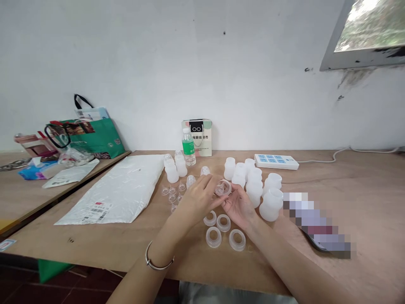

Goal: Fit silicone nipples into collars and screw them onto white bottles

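Observation:
My left hand (199, 196) and my right hand (238, 204) meet above the wooden table (126, 240), both pinched on one small clear plastic ring (223, 187). A silver bangle (155, 262) sits on my left wrist. Several more clear rings (223, 222) lie on the table just below my hands. To the right stand several frosted white bottle bodies (271, 204). Small clear teats (173, 191) and a few capped bottles (172, 172) lie to the left of my hands.
A white plastic mailing bag (120, 190) lies at the left. A water bottle (189, 147) and a small carton (201, 136) stand by the wall, with a white power strip (276, 161) at the right. A green tote bag (95, 133) sits on a second table.

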`<state>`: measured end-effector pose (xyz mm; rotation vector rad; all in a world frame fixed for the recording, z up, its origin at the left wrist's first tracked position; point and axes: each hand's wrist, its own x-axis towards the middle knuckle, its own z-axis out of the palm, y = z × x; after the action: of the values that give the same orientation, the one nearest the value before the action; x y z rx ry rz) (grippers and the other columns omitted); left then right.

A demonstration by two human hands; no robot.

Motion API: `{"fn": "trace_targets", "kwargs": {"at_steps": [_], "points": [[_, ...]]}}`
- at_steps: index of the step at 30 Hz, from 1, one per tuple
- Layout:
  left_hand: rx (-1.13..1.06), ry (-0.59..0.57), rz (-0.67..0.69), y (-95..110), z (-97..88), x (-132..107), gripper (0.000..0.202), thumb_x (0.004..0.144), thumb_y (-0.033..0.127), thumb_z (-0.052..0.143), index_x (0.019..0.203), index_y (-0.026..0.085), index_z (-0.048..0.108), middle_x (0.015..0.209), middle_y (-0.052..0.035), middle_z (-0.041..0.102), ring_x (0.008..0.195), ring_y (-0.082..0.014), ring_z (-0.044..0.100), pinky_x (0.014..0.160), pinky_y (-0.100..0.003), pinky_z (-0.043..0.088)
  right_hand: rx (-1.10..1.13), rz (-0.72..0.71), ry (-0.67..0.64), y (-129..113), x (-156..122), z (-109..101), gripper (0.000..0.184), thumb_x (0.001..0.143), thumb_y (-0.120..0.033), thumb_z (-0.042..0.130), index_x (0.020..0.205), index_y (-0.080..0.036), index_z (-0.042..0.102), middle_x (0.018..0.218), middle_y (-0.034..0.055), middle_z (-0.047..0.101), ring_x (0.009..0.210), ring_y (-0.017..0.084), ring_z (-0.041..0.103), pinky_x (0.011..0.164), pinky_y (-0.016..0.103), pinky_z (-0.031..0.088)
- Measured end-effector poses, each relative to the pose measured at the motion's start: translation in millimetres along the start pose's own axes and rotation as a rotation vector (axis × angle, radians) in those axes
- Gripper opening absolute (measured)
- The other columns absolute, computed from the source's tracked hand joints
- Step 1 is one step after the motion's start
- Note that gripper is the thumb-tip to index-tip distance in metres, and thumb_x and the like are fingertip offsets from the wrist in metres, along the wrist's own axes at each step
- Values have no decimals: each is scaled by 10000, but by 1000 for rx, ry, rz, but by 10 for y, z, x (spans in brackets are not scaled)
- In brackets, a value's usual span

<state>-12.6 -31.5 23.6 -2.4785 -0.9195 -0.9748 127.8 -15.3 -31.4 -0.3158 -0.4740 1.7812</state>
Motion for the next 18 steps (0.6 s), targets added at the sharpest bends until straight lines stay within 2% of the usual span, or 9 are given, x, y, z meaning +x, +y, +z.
{"fn": "trace_targets", "kwargs": {"at_steps": [3,6,12,15,18], "points": [[50,55,33,46,14,17,184,899,329,488,907,150,531,779,-41,591,727,-163,579,617,-273,506,22,5,2,-11,4,2,128,769,-158,570,829,-153,683,788,15,739,690,94,667,590,147,546],[96,56,67,51,40,29,144,896,275,491,882,149,560,768,-42,587,711,-157,573,611,-263,504,20,-7,0,-16,17,-14,110,763,-164,592,830,-163,679,769,10,733,702,100,674,609,151,555],[102,76,25,63,113,32,154,896,269,503,887,130,570,775,-52,585,698,-160,569,613,-273,513,27,-30,-26,9,18,-27,60,784,-180,628,827,-175,669,794,-11,727,706,71,666,626,122,551],[36,167,-17,89,160,33,163,894,288,511,863,133,553,820,-64,590,744,-157,585,658,-273,528,56,-26,-75,13,3,-27,91,763,-207,693,842,-171,665,818,-10,728,726,65,665,657,108,552],[-35,299,-39,95,213,18,173,865,314,561,917,150,560,934,-88,577,822,-160,589,699,-276,540,58,-22,-130,9,-12,-37,181,712,-252,762,845,-179,663,830,-15,732,775,70,672,704,110,561]]}}
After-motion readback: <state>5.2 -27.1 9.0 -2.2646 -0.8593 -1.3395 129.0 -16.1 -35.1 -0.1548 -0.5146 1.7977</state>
